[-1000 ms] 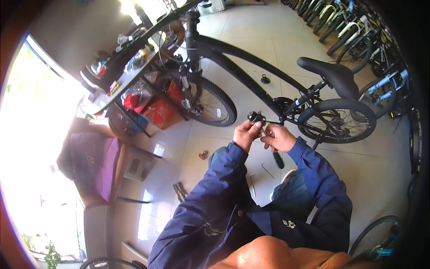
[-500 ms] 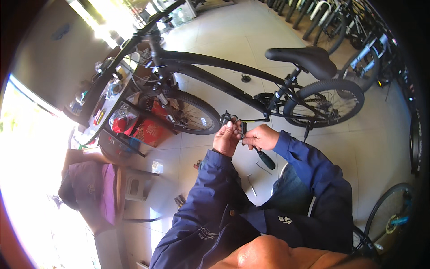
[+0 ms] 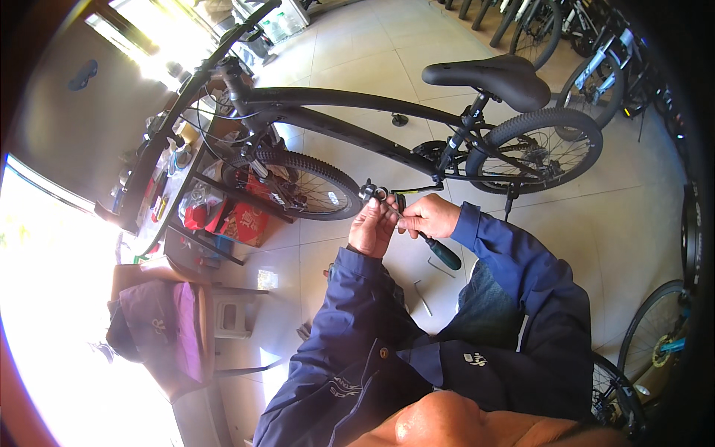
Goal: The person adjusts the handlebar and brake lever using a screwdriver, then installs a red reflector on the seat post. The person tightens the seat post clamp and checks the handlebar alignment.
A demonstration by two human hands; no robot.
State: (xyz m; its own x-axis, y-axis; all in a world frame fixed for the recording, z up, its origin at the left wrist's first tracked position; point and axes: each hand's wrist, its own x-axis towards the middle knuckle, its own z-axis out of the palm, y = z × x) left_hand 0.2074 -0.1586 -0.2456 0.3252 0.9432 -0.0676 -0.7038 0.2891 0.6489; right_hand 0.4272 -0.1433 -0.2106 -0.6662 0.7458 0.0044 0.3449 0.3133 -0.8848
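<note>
My left hand [image 3: 371, 231] is closed on a small black part with a ring-shaped opening [image 3: 369, 191], held up between thumb and fingers; its exact kind does not show. Just right of it, my right hand [image 3: 432, 216] pinches the shaft of a screwdriver [image 3: 445, 255], whose dark green handle points down toward my knees. The shaft's tip is hidden among the fingers, close to the black part. Beyond both hands stands a black bicycle [image 3: 350, 134], its front wheel to the left and its saddle [image 3: 495, 80] to the right.
Two L-shaped hex keys [image 3: 423, 298] lie on the tiled floor below my hands. To the left are a cluttered table [image 3: 160, 201], a red box [image 3: 249, 222] and a chair draped with clothing [image 3: 160, 320]. More bicycles [image 3: 596, 71] line the far right.
The view has shifted slightly. My left hand has turned the black part so its ring shows more openly. The screwdriver stays in my right hand, its handle tilted further right.
</note>
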